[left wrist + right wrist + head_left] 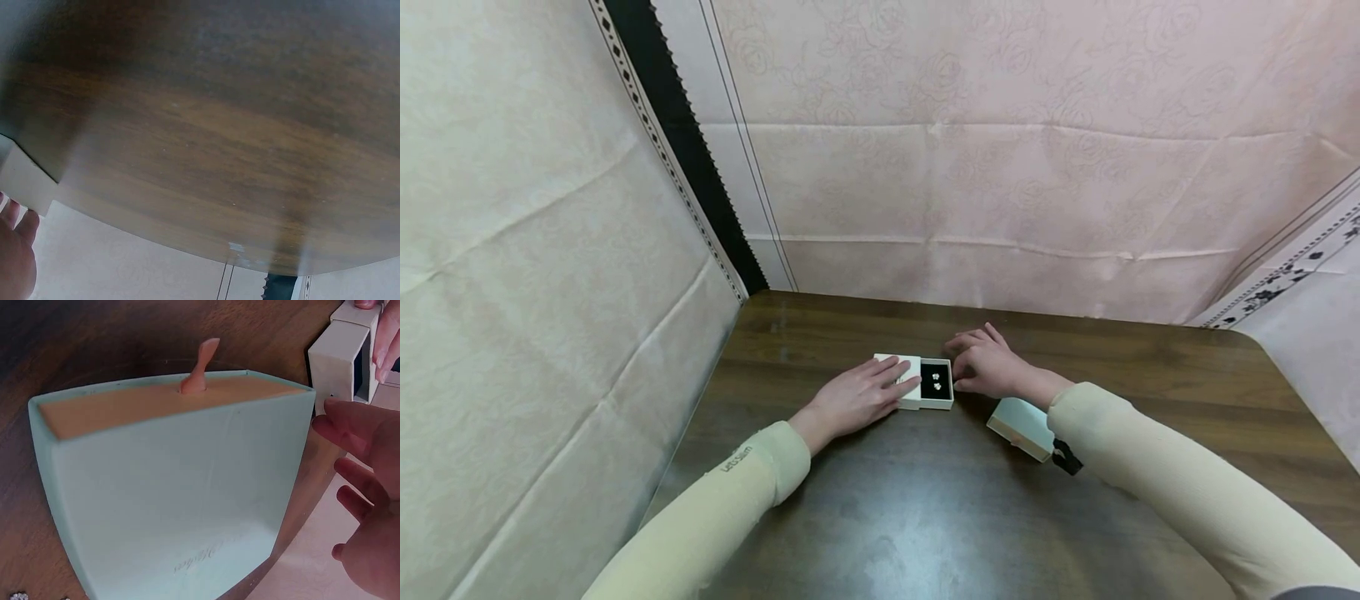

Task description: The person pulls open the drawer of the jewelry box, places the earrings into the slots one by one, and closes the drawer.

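A small white slide-out box [887, 395] lies on the table with its drawer [936, 406] partly out to the right. Two small flower-shaped stud earrings [936, 381] sit on black padding inside the drawer. My left hand [862, 393] holds the box's sleeve, its fingers spread across the top. At the drawer's outer end is my right hand [990, 367], fingers loosely bent. In the right wrist view its fingertips [337, 409] meet the drawer's end face; a pinched tab cannot be made out.
A mint-green box [175, 481] with a tan side and a peach ribbon tab [197, 372] stands beneath my right wrist. Small sparkling pieces [19, 596] lie by it. The brown wooden table [865, 500] ends at a hanging pale cloth [1000, 183].
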Demonstrator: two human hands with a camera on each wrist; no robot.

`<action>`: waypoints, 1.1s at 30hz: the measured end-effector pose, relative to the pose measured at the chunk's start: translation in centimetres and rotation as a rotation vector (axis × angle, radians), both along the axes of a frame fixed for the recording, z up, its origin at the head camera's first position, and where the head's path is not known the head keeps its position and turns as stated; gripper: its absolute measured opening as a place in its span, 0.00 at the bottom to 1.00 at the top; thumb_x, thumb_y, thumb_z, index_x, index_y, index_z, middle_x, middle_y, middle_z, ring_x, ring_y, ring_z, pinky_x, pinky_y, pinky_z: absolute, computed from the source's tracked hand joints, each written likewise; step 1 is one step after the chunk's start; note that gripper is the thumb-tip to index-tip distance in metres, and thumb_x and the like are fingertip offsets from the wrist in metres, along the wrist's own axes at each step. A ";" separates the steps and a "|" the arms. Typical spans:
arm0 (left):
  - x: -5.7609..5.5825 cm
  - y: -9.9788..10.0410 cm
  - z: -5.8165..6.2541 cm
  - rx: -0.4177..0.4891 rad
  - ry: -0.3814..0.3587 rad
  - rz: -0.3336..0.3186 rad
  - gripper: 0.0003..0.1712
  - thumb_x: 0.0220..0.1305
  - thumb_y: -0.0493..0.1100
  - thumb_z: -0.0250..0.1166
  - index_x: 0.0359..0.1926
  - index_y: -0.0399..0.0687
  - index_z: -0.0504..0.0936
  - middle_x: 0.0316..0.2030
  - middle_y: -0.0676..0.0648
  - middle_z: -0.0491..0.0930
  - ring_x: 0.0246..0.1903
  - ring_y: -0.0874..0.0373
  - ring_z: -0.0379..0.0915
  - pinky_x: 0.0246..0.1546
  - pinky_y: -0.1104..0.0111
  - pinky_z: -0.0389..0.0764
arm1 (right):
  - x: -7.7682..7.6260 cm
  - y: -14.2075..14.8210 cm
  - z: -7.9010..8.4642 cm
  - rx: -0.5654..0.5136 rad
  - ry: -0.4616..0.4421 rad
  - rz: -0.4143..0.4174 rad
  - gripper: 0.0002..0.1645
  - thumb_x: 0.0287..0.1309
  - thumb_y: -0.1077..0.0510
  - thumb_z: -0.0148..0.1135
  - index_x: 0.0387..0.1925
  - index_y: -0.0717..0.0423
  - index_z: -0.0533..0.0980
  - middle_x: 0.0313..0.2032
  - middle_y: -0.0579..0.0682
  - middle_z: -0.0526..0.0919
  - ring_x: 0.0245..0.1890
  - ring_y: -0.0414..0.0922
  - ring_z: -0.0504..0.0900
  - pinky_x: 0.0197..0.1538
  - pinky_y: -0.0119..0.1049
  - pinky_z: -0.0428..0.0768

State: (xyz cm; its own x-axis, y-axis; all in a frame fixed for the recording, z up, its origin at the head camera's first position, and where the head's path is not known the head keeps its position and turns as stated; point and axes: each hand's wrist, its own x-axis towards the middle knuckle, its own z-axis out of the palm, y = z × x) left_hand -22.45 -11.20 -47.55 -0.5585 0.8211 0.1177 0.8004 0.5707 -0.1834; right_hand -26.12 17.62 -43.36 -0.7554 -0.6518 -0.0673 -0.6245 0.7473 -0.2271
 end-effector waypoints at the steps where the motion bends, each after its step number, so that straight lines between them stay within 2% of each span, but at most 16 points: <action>1: 0.0 0.0 0.0 0.001 -0.001 0.000 0.31 0.84 0.53 0.58 0.81 0.57 0.68 0.76 0.43 0.71 0.76 0.47 0.67 0.73 0.54 0.73 | 0.0 -0.1 -0.1 -0.001 0.001 0.001 0.04 0.64 0.58 0.76 0.32 0.47 0.89 0.69 0.61 0.79 0.74 0.66 0.67 0.76 0.78 0.47; 19: 0.2 0.1 0.0 0.007 -0.020 0.009 0.31 0.84 0.54 0.58 0.81 0.57 0.68 0.77 0.43 0.70 0.76 0.47 0.67 0.73 0.53 0.73 | -0.2 -0.3 -0.6 -0.001 0.007 -0.016 0.11 0.63 0.60 0.76 0.26 0.45 0.87 0.68 0.59 0.80 0.72 0.64 0.69 0.76 0.78 0.48; 33: 0.1 -0.1 -0.2 0.034 0.048 -0.015 0.30 0.83 0.53 0.60 0.80 0.55 0.71 0.75 0.42 0.73 0.74 0.46 0.70 0.71 0.53 0.75 | -0.1 -1.0 0.2 0.004 0.008 0.003 0.14 0.64 0.61 0.76 0.23 0.45 0.85 0.67 0.60 0.80 0.72 0.65 0.68 0.76 0.78 0.46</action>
State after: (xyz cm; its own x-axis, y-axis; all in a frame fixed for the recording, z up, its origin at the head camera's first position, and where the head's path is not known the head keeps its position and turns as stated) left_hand -22.32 -11.26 -47.79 -0.5396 0.8242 0.1720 0.7995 0.5657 -0.2023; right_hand -26.20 16.64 -43.17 -0.7538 -0.6539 -0.0640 -0.6285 0.7461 -0.2198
